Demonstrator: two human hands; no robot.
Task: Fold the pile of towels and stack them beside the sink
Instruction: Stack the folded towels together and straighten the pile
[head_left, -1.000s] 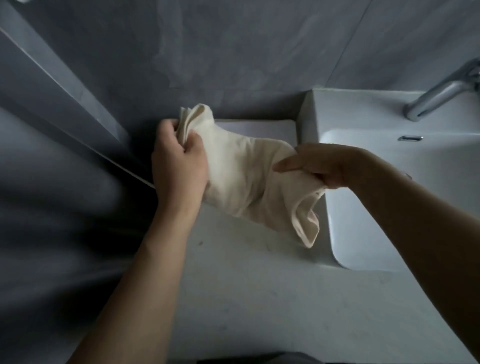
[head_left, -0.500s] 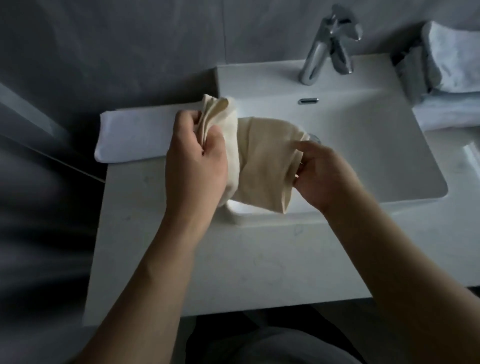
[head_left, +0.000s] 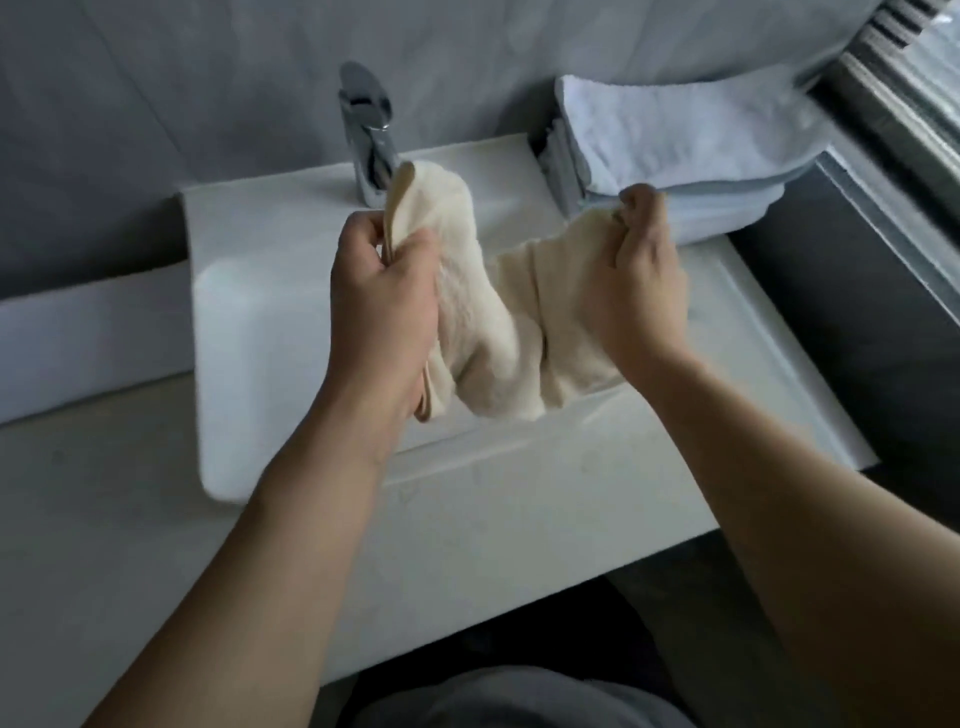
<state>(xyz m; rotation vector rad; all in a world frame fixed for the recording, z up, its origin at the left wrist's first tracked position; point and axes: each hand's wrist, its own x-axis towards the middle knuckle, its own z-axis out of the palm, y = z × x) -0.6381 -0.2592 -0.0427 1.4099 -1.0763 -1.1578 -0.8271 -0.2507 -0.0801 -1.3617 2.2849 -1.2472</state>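
A cream towel (head_left: 488, 332) hangs in the air over the white sink (head_left: 249, 322), sagging between both hands. My left hand (head_left: 384, 306) grips one bunched end, with folded edges sticking up above the fist. My right hand (head_left: 639, 280) pinches the other end near a corner, further right and slightly higher. A pile of white towels (head_left: 691, 135) lies to the right of the sink against the wall. A folded white towel (head_left: 78, 332) lies flat on the counter left of the sink.
A chrome faucet (head_left: 369, 135) stands behind the basin at the wall. The pale counter (head_left: 104, 519) runs along the front. A dark surface (head_left: 857, 322) and a window frame (head_left: 904, 88) sit at the far right. Grey wall behind.
The view has swung right, from the left counter to the sink and the right-hand pile. My hands have moved apart, stretching the cream towel wider, and my right hand has risen.
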